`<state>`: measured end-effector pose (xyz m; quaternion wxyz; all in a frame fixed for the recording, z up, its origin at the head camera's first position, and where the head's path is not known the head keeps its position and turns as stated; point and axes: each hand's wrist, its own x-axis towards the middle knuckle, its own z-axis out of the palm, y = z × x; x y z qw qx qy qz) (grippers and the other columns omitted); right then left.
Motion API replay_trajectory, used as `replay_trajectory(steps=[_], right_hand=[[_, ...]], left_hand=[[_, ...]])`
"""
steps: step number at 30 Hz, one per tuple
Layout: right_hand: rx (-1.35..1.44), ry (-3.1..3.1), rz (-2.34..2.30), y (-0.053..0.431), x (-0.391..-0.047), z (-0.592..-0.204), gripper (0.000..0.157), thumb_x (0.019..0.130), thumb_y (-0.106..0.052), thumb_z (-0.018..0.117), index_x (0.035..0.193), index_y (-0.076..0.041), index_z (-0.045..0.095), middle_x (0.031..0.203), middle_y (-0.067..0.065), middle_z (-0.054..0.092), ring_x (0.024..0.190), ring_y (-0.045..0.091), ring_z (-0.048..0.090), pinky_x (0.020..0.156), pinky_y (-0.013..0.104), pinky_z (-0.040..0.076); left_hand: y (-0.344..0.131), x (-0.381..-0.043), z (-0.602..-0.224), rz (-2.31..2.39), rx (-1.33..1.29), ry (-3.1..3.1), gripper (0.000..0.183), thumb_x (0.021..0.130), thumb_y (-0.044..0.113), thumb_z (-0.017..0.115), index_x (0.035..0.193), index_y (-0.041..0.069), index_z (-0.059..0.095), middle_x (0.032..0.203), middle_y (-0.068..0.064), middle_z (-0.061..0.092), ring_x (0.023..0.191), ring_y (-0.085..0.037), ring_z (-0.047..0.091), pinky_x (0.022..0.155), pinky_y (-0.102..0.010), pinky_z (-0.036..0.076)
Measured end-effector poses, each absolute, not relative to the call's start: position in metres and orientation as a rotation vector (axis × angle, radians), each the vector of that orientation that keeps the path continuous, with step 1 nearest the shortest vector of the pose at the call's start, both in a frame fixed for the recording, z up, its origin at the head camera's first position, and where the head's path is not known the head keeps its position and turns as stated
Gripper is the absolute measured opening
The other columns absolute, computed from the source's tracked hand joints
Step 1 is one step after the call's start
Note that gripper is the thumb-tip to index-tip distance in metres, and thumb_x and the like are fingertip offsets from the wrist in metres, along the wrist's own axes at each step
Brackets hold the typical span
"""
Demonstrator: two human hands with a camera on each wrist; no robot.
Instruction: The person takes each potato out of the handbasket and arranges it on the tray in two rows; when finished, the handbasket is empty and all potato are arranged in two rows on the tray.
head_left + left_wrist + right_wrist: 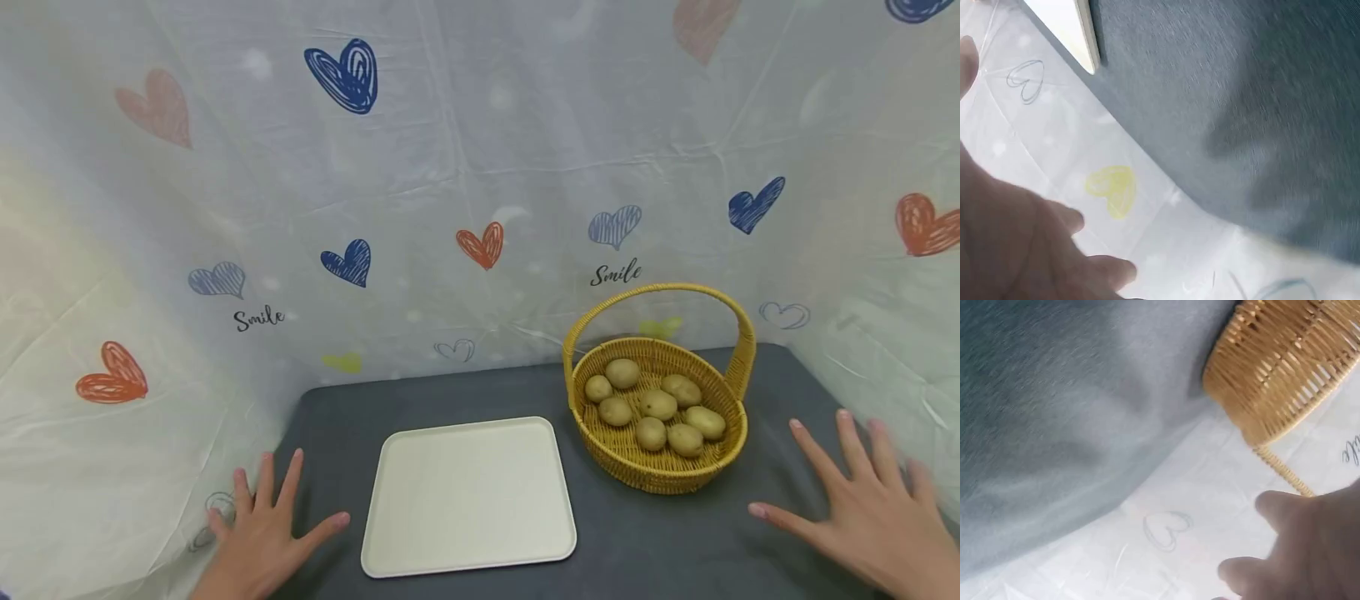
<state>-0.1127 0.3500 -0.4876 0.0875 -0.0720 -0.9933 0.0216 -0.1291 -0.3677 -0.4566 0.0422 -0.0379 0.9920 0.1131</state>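
My left hand (258,537) is held with fingers spread at the left side of the grey table, left of a flat cream tray (468,500) with nothing on it. On the right, my right hand (873,500) has its fingers spread too and holds nothing. The nearest thing to it is a round yellow wicker basket (660,479) with a tall arched handle. Several potatoes (658,405) lie inside the basket. In the left wrist view, a corner of the tray shows beyond the left hand (1016,237); the right wrist view has the basket's woven side (1279,369) above the right hand (1310,544).
The dark grey tabletop (337,425) has rounded back corners. A white sheet (420,183) printed with hearts and the word Smile hangs behind it and along both sides. The basket stands right of the tray, towards the back.
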Motion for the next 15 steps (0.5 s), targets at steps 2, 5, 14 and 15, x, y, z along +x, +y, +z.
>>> replay_trajectory(steps=[2,5,14,15], right_hand=[[-0.147,-2.935,0.086,0.348,-0.116,-0.483,0.143,0.075,-0.093,0.069,0.174,-0.009,0.009,0.169,0.046,-0.004,0.157,0.069,-0.005,0.112,0.089,0.013],[-0.058,-2.881,0.153,0.342,-0.121,-0.473,0.133,0.079,-0.086,0.074,0.171,-0.003,0.025,0.168,0.048,0.012,0.153,0.070,0.014,0.110,0.087,0.026],[0.387,-2.697,0.392,0.306,-0.150,-0.426,0.084,0.086,-0.045,0.091,0.151,-0.003,0.059,0.155,0.032,0.054,0.129,0.057,0.056,0.093,0.073,0.050],[0.433,-2.702,0.415,0.301,-0.157,-0.420,0.081,0.088,-0.043,0.090,0.152,-0.004,0.059,0.154,0.031,0.055,0.131,0.056,0.056,0.095,0.072,0.051]], left_hand=[[-0.364,-0.132,-0.457,0.434,-0.099,3.014,0.122,0.097,0.079,0.059,0.173,0.019,-0.015,0.174,-0.039,-0.014,0.151,-0.078,-0.010,0.101,-0.100,0.001],[-0.357,-0.140,-0.457,0.598,-0.093,2.960,0.122,0.099,0.075,0.060,0.173,0.014,-0.015,0.176,-0.038,-0.006,0.157,-0.071,0.005,0.113,-0.091,0.017],[-0.326,-0.173,-0.474,0.867,-0.249,2.875,0.102,0.098,0.065,0.070,0.164,-0.005,0.035,0.119,-0.017,0.074,0.092,-0.022,0.077,0.074,-0.043,0.062],[-0.323,-0.176,-0.476,0.875,-0.254,2.867,0.098,0.099,0.062,0.071,0.162,-0.006,0.039,0.113,-0.014,0.075,0.086,-0.019,0.076,0.072,-0.042,0.062]])
